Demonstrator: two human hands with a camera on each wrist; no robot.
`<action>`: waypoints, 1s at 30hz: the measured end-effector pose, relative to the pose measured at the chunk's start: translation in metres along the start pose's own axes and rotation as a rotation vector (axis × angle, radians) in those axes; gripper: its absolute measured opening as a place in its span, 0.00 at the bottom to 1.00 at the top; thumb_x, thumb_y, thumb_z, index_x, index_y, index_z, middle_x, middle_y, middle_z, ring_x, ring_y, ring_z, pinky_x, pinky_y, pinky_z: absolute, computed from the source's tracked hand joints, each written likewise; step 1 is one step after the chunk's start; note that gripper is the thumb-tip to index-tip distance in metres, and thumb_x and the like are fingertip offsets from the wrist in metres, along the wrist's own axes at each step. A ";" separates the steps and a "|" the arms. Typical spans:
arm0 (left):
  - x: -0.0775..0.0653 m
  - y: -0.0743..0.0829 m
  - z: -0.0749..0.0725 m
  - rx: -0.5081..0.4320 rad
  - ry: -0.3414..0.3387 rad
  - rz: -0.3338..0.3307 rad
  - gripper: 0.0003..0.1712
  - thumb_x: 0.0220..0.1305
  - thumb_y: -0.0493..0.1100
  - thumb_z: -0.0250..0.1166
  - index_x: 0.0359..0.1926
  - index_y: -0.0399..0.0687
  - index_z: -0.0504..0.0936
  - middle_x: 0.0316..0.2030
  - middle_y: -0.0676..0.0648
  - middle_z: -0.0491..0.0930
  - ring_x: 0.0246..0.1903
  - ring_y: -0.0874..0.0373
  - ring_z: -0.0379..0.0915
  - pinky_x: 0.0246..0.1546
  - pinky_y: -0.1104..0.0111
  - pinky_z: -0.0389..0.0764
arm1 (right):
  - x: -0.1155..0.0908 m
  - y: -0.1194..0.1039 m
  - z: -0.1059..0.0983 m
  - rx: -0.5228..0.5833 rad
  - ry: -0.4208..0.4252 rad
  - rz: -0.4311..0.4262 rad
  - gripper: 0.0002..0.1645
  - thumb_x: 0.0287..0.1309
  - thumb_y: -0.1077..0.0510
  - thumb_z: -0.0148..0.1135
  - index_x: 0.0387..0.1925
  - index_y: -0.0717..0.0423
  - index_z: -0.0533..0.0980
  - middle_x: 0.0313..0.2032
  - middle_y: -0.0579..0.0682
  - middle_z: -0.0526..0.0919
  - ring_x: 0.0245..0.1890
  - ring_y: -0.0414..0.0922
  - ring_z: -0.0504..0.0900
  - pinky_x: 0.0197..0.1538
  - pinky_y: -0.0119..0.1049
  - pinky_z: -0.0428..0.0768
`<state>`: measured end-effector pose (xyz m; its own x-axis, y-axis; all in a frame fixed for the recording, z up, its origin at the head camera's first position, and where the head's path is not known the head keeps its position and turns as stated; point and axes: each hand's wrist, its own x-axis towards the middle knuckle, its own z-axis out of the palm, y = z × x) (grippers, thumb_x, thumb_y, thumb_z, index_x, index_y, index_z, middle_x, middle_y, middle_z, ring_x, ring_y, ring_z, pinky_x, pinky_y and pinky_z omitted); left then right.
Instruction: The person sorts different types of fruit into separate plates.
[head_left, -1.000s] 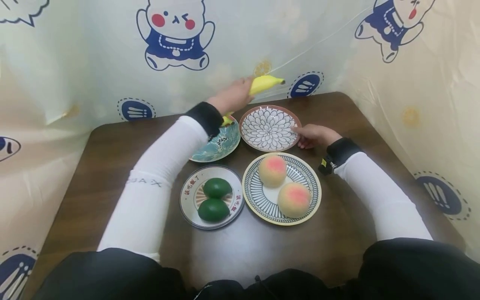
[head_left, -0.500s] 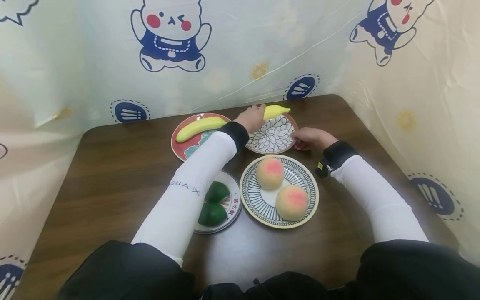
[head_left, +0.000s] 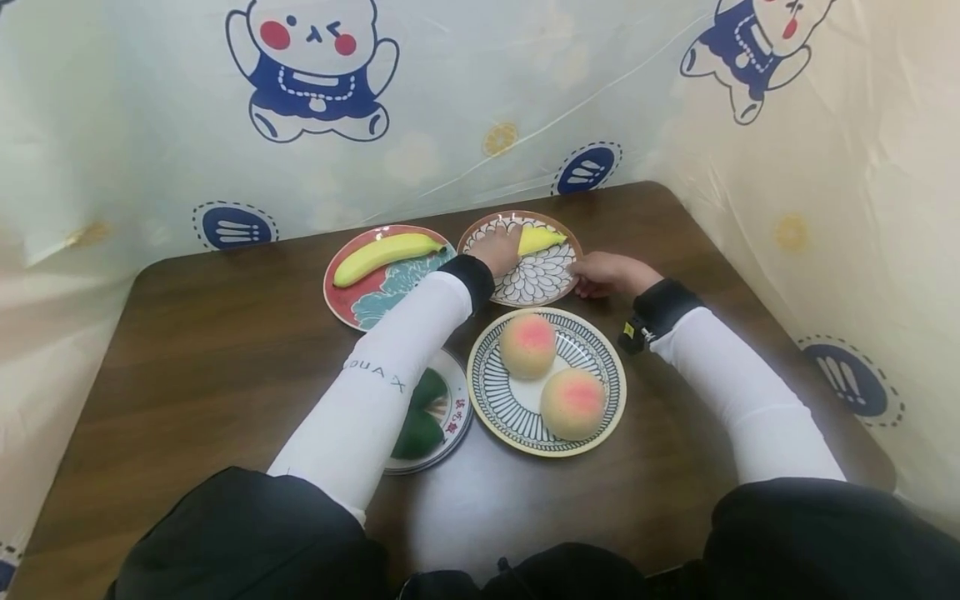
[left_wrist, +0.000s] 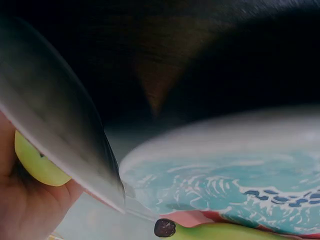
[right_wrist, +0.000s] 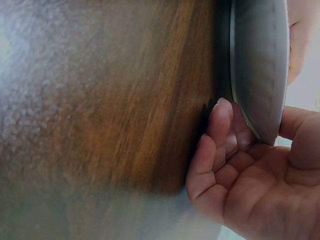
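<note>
My left hand [head_left: 501, 252] grips a yellow banana [head_left: 542, 240] low over the petal-patterned plate [head_left: 536, 282] with a brown rim. In the left wrist view, the banana's end [left_wrist: 40, 165] pokes out between the hand [left_wrist: 30, 205] and the plate's rim. Most of that banana is hidden in the head view. My right hand [head_left: 611, 273] pinches the same plate's right edge. In the right wrist view its thumb lies over the rim and its curled fingers [right_wrist: 220, 125] sit beneath the plate's underside [right_wrist: 261, 65].
A red and teal plate [head_left: 367, 304] bearing another banana [head_left: 386, 257] stands at left. Nearer, a yellow-rimmed plate [head_left: 606, 358] carries two peaches [head_left: 572, 404]. My left sleeve partly covers a white plate [head_left: 459, 408] with two dark green fruits [head_left: 417, 435]. A patterned curtain [head_left: 435, 108] hangs behind.
My left hand has come down with the banana from above the table's far side to the petal-patterned plate. The right hand keeps its hold on the rim. The head view has shifted slightly.
</note>
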<state>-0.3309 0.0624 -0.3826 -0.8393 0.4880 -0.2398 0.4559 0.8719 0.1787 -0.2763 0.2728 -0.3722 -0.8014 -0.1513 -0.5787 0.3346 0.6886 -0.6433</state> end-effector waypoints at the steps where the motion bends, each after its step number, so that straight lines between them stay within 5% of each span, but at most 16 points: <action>1: -0.001 0.000 0.000 -0.013 0.001 -0.005 0.35 0.77 0.46 0.47 0.77 0.45 0.46 0.72 0.34 0.59 0.73 0.42 0.57 0.71 0.54 0.67 | 0.001 0.000 0.001 -0.001 0.005 0.004 0.19 0.75 0.49 0.44 0.34 0.56 0.75 0.27 0.46 0.79 0.32 0.43 0.77 0.41 0.33 0.78; 6: -0.006 -0.002 -0.009 -0.023 0.021 0.016 0.44 0.72 0.53 0.55 0.78 0.49 0.41 0.74 0.33 0.52 0.75 0.40 0.49 0.73 0.52 0.62 | 0.003 -0.002 0.002 -0.007 -0.002 0.008 0.19 0.75 0.48 0.44 0.39 0.58 0.74 0.28 0.46 0.79 0.33 0.43 0.77 0.42 0.33 0.78; 9: -0.019 -0.009 -0.041 -0.069 0.008 0.100 0.59 0.65 0.62 0.62 0.79 0.53 0.31 0.77 0.34 0.43 0.77 0.39 0.41 0.76 0.49 0.55 | 0.002 -0.002 0.001 -0.029 0.002 0.011 0.20 0.75 0.48 0.44 0.43 0.60 0.74 0.29 0.46 0.79 0.33 0.43 0.77 0.42 0.33 0.78; 13: -0.052 -0.032 -0.101 -0.114 0.031 0.205 0.66 0.58 0.67 0.67 0.78 0.58 0.28 0.78 0.37 0.37 0.78 0.41 0.37 0.76 0.46 0.50 | 0.003 -0.004 -0.005 -0.060 0.017 0.016 0.21 0.75 0.47 0.44 0.46 0.61 0.74 0.30 0.47 0.79 0.34 0.44 0.77 0.41 0.32 0.78; 17: -0.083 -0.073 -0.126 -0.070 0.074 0.162 0.64 0.58 0.65 0.67 0.79 0.55 0.34 0.77 0.34 0.41 0.77 0.38 0.40 0.75 0.42 0.51 | 0.004 -0.005 -0.006 -0.057 0.022 0.012 0.22 0.75 0.47 0.44 0.47 0.61 0.73 0.31 0.47 0.78 0.35 0.45 0.77 0.42 0.33 0.79; 20: -0.098 -0.107 -0.119 -0.062 0.045 0.080 0.60 0.62 0.66 0.63 0.79 0.52 0.34 0.77 0.33 0.41 0.77 0.36 0.38 0.75 0.41 0.50 | 0.002 -0.006 -0.004 -0.048 0.029 0.004 0.23 0.74 0.46 0.44 0.50 0.62 0.72 0.33 0.48 0.78 0.36 0.46 0.77 0.44 0.34 0.78; 24: -0.106 -0.144 -0.093 -0.004 0.021 0.000 0.57 0.64 0.66 0.59 0.79 0.48 0.39 0.76 0.32 0.47 0.76 0.35 0.43 0.75 0.41 0.51 | 0.002 -0.005 -0.003 -0.067 0.042 0.000 0.25 0.74 0.45 0.45 0.53 0.62 0.71 0.34 0.48 0.78 0.38 0.47 0.77 0.44 0.34 0.78; 30: -0.106 -0.172 -0.045 0.127 -0.036 -0.063 0.50 0.67 0.59 0.61 0.78 0.47 0.45 0.69 0.31 0.61 0.69 0.33 0.56 0.70 0.41 0.61 | 0.009 0.001 0.000 -0.069 0.026 -0.010 0.22 0.74 0.46 0.44 0.49 0.62 0.72 0.32 0.47 0.78 0.35 0.45 0.77 0.41 0.34 0.78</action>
<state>-0.3342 -0.1412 -0.3453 -0.8573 0.4316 -0.2808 0.4388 0.8977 0.0404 -0.2831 0.2720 -0.3788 -0.8174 -0.1401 -0.5588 0.2927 0.7345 -0.6123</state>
